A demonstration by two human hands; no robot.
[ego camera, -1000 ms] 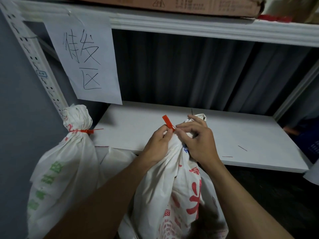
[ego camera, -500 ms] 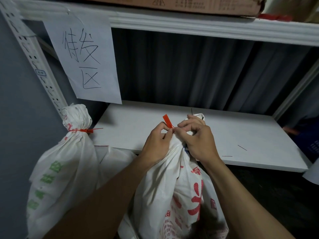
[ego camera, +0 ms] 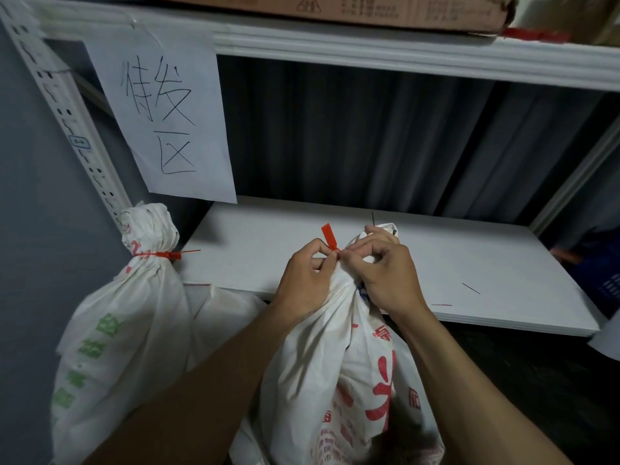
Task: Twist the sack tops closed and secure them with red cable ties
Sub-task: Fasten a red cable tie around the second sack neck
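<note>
A white sack with red print [ego camera: 339,370] stands in front of me, its top bunched into a neck. My left hand [ego camera: 307,280] pinches a red cable tie [ego camera: 329,237] at that neck, the tie's flat end sticking up. My right hand [ego camera: 385,266] curls around the gathered sack top and meets the left fingertips at the tie. To the left stands a second white sack with green print [ego camera: 110,333], its twisted top bound by a red cable tie [ego camera: 164,255].
A white shelf board [ego camera: 469,263] lies behind the sacks, with thin dark strips on it. A paper sign with handwriting [ego camera: 167,115] hangs from the upper shelf [ego camera: 402,52], which bears a cardboard box [ego camera: 335,8]. A perforated upright [ego camera: 63,109] stands at left.
Both hands stay at the sack neck; the fingertips have closed in tighter around the red tie. The sack and the tied one have not moved.
</note>
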